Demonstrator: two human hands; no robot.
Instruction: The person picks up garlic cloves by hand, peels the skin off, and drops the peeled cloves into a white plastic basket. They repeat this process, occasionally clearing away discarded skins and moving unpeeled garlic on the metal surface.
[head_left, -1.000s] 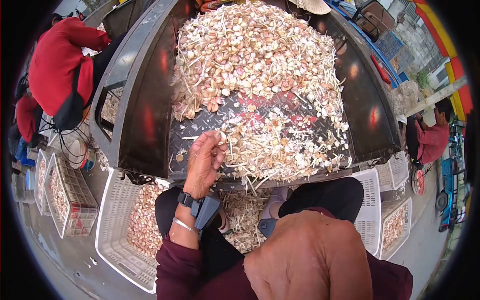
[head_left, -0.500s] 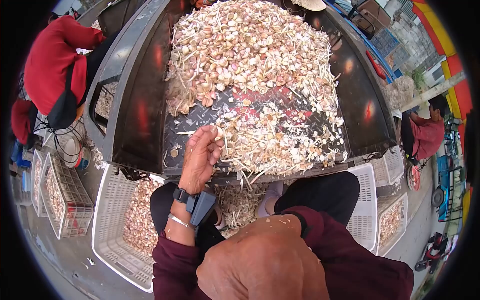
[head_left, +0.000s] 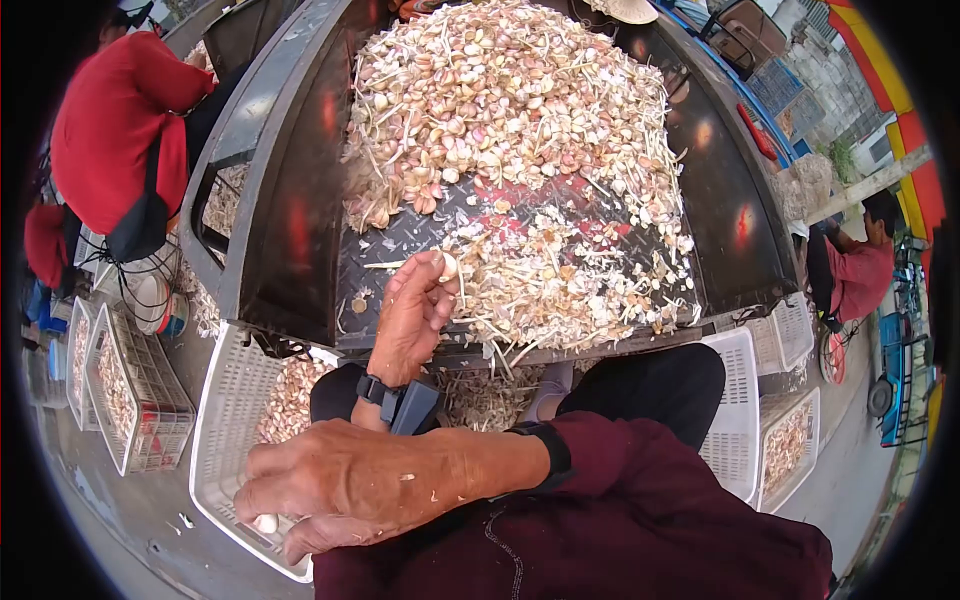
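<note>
Clove (head_left: 449, 267) pinched at tips of left hand (head_left: 408, 318), second clove (head_left: 266, 523) pinched in right hand (head_left: 335, 485), over white crate (head_left: 224, 405)

Left hand (head_left: 408, 315) raised, right hand (head_left: 350, 480) crossed over, fingers (head_left: 270, 493) seemingly curled

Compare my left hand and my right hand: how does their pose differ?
Your left hand reaches forward to the metal bed, while your right hand is over the white crate on your left.
The left hand's fingers point away from you; the right hand's point leftward, back of the hand up.
Each has a pale clove at its fingertips.
</note>
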